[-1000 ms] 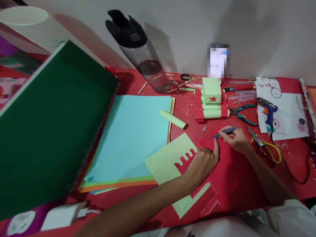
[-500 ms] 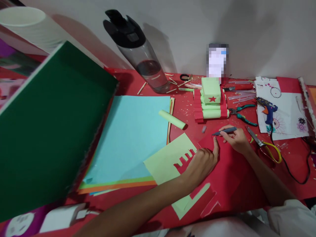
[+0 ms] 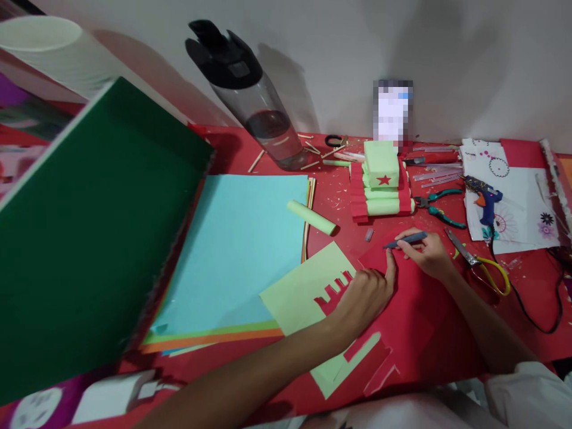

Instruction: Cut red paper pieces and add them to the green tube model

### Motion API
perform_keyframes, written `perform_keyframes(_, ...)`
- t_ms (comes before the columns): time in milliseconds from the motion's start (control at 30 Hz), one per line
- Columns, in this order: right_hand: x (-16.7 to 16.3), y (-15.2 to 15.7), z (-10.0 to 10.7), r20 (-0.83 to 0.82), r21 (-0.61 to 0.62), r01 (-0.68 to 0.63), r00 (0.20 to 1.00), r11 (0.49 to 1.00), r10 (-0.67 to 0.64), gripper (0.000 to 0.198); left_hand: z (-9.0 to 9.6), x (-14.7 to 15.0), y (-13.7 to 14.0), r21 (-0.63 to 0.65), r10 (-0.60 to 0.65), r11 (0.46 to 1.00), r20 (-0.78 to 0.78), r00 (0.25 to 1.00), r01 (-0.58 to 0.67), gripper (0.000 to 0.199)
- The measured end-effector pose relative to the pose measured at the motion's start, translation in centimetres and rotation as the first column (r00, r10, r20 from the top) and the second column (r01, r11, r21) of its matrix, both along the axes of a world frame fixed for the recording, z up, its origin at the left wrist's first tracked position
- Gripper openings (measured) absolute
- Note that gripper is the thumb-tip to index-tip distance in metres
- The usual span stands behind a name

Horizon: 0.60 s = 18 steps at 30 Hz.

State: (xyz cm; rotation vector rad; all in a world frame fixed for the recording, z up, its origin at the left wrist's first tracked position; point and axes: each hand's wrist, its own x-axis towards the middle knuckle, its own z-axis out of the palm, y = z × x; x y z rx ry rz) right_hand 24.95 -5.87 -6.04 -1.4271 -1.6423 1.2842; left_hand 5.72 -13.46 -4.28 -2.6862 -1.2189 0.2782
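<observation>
My right hand [image 3: 426, 253] grips a dark grey-blue pen [image 3: 409, 239], its tip down on a sheet of red paper [image 3: 420, 316]. Just left of the tip, my left hand [image 3: 367, 292] lies on the same paper, index finger stretched out and pressing, the other fingers bent under and partly hidden. Beneath my left wrist is a light green sheet [image 3: 295, 292] with notched red paper showing at its edge. Beyond the hands sits a green-and-red paper model [image 3: 384, 199], a red star on its box-shaped top.
Yellow-handled scissors [image 3: 489, 271], green-handled pliers [image 3: 442, 208] and a blue glue gun [image 3: 488, 202] lie to the right. Leftward are a rolled green paper tube [image 3: 311, 217], stacked coloured sheets [image 3: 241, 238], a tall bottle [image 3: 263, 113] and a large green board [image 3: 102, 238]. A phone [image 3: 393, 110] leans on the wall.
The pen tip and right hand have shifted very slightly on the red paper. My left hand stays in place.
</observation>
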Motion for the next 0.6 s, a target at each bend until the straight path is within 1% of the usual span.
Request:
perform_keyframes(167,0.07,-0.01,-0.05,-0.008,-0.020,0.030,1.000,0.999,-0.030,0.029,0.05,-0.04,-0.06,-0.003,-0.011,1.000,-0.023,1.000,0.011,0.065)
perform_keyframes(333,-0.01,0.04,0.07,0.009,0.009,-0.015,1.000,1.000,0.015,0.023,-0.03,-0.09,0.00,-0.014,-0.012,1.000,-0.012,1.000,0.012,0.066)
perform_keyframes(500,0.02,-0.07,-0.13,-0.001,-0.018,0.035,0.999,0.999,-0.035,0.028,0.06,-0.15,0.10,-0.029,-0.007,1.000,0.004,1.000,0.007,0.068)
perform_keyframes(600,0.08,-0.11,-0.19,0.001,-0.004,0.015,1.000,1.000,-0.015,0.026,0.16,-0.17,0.14,-0.039,-0.012,0.999,-0.001,1.000,0.012,0.067)
